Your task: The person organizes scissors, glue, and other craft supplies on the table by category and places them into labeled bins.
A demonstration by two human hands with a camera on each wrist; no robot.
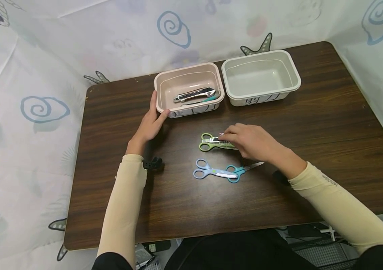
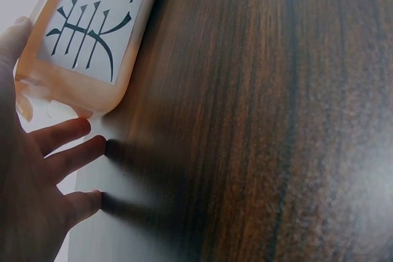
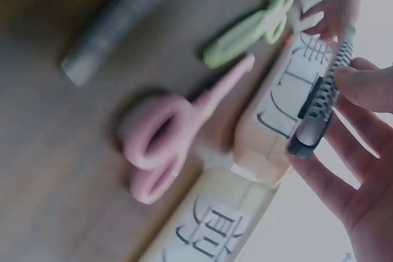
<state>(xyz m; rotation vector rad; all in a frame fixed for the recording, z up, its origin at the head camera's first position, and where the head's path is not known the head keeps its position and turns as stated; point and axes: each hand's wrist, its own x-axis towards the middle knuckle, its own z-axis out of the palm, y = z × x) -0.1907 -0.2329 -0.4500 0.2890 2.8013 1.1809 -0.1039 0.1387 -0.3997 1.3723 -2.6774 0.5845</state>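
Note:
Near the front left corner of a pink plastic bin [image 1: 162,87], my left hand [image 1: 148,125] touches it, thumb at the front rim and fingers extended along the side; in the left wrist view the other fingers [image 2: 77,154] spread apart. Inside lie a silver-and-black utility knife [image 1: 195,94] and a slim teal-handled tool [image 1: 209,99]. My right hand [image 1: 255,142] pinches another utility knife [image 3: 322,102] between thumb and fingers, above green scissors [image 1: 205,147]. Pink scissors [image 3: 163,145] show only in the right wrist view. Closer to me lie lavender scissors [image 1: 208,172] and teal scissors [image 1: 240,170], overlapping.
A pale grey bin [image 1: 262,95] stands right of the pink one, both at the back of the brown wooden table [image 1: 178,210]. Paper labels with dark characters face forward. A blurred dark bar [image 3: 116,23] crosses the right wrist view's top left. Patterned curtains surround the table.

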